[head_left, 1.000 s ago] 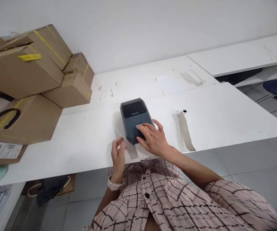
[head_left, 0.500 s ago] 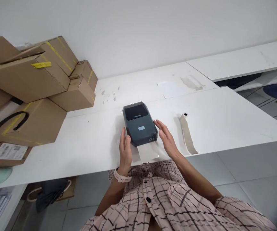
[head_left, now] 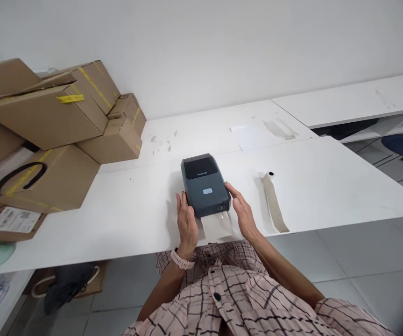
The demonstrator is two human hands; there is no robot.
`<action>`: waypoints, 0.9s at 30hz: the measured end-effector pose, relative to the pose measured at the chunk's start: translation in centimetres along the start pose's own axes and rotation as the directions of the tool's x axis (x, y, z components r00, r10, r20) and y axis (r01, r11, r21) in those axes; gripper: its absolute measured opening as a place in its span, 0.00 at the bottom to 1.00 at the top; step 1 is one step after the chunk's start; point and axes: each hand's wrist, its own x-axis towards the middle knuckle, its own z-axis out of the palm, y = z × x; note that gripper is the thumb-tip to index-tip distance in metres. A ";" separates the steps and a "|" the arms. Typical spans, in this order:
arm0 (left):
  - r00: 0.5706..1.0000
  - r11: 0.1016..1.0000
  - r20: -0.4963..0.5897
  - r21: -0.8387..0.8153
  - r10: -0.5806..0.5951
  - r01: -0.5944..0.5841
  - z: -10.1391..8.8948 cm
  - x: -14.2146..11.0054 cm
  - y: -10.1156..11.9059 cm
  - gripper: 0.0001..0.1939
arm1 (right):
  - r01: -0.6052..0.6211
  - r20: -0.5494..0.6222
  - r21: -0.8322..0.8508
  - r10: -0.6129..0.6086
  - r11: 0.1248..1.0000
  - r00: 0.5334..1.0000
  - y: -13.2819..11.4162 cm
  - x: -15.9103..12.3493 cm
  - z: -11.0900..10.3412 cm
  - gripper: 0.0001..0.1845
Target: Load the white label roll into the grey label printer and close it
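Several brown cardboard boxes with yellow tape (head_left: 43, 116) are stacked from the left edge to the upper left of the frame, at uneven angles. In the lower centre, the left hand (head_left: 187, 228), palm inward, lies along the left side of a dark blue-grey, box-shaped plastic device (head_left: 196, 186); its fingers are extended and slightly parted, pinching nothing. The device rests near the centre of the frame on a white tabletop (head_left: 134, 224), with a pale, flat paper strip (head_left: 215, 227) projecting from beneath its front edge. At its right side is the right hand (head_left: 243, 214), fingers extended and thumb apart, fingertips at the casing; whether they press cannot be told. Right of centre, a partly unrolled, greyish-beige paper roll (head_left: 274, 203) trails to the table's front edge. Possible faults, by judgement: uneven pressure from the two hands could skew the device; a forward drag could crease the strip at the edge; a brush of the right forearm could tip the roll's loose tail off the table.
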 end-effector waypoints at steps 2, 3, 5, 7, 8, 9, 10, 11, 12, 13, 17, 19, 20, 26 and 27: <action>1.000 0.999 -0.014 -0.032 -0.007 0.006 -0.1 0.1 0.5 0.35 | 0.016 0.001 0.010 -0.016 1.000 1.000 -0.4 0.2 -0.2 0.30; 1.000 0.999 -0.019 -0.050 -0.002 0.001 -0.2 0.4 0.8 0.35 | 0.032 0.008 0.013 -0.033 0.999 0.999 -0.7 0.5 -0.3 0.30; 0.999 0.995 -0.033 -0.098 0.028 -0.031 -0.6 1.4 1.9 0.35 | 0.080 0.037 0.007 -0.081 0.997 0.996 -1.6 1.5 -0.7 0.29; 0.996 0.984 -0.044 -0.160 0.075 -0.081 -1.1 3.3 3.1 0.34 | 0.140 0.093 -0.027 -0.137 0.990 0.986 -2.9 3.4 -0.9 0.30; 0.994 0.975 -0.049 -0.198 0.098 -0.105 -1.4 4.4 3.5 0.33 | 0.172 0.124 -0.053 -0.165 0.984 0.979 -3.6 4.6 -0.9 0.32; 0.993 0.965 -0.041 -0.234 0.114 -0.121 -1.7 5.6 3.8 0.31 | 0.204 0.150 -0.082 -0.191 0.975 0.970 -4.3 5.9 -0.7 0.34; 0.992 0.956 -0.024 -0.264 0.124 -0.126 -1.9 6.7 3.8 0.29 | 0.236 0.168 -0.112 -0.215 0.965 0.962 -5.0 7.4 -0.4 0.37; 0.992 0.950 -0.034 -0.286 0.117 -0.122 -2.0 7.8 3.6 0.28 | 0.266 0.176 -0.141 -0.240 0.954 0.955 -5.6 9.0 -0.1 0.39; 0.995 0.952 -0.046 -0.292 0.088 -0.098 -2.1 8.6 3.1 0.28 | 0.293 0.174 -0.167 -0.264 0.941 0.949 -6.0 10.6 0.4 0.41; 0.998 0.960 -0.045 -0.276 0.043 -0.054 -2.1 9.2 2.5 0.29 | 0.316 0.166 -0.190 -0.286 0.930 0.944 -6.4 12.2 0.9 0.42; 0.984 0.984 -0.007 -0.007 -0.177 0.177 -1.7 9.6 -0.3 0.32 | 0.393 0.169 -0.261 -0.360 0.882 0.918 -6.8 18.2 2.7 0.43; 0.973 0.966 0.025 0.131 -0.228 0.223 -1.5 9.6 -1.0 0.36 | 0.421 0.191 -0.296 -0.379 0.857 0.905 -6.7 20.9 3.1 0.44; 0.969 0.958 0.050 0.172 -0.240 0.229 -1.4 9.7 -1.0 0.36 | 0.431 0.206 -0.317 -0.382 0.845 0.901 -6.7 22.2 3.2 0.44; 0.960 0.925 0.114 0.317 -0.256 0.209 -0.8 11.0 0.2 0.28 | 0.491 0.262 -0.484 -0.416 0.724 0.871 -8.5 25.1 3.0 0.40; 0.964 0.916 0.103 0.352 -0.244 0.194 -0.7 11.2 0.4 0.27 | 0.528 0.263 -0.503 -0.461 0.684 0.848 -9.0 24.3 3.0 0.38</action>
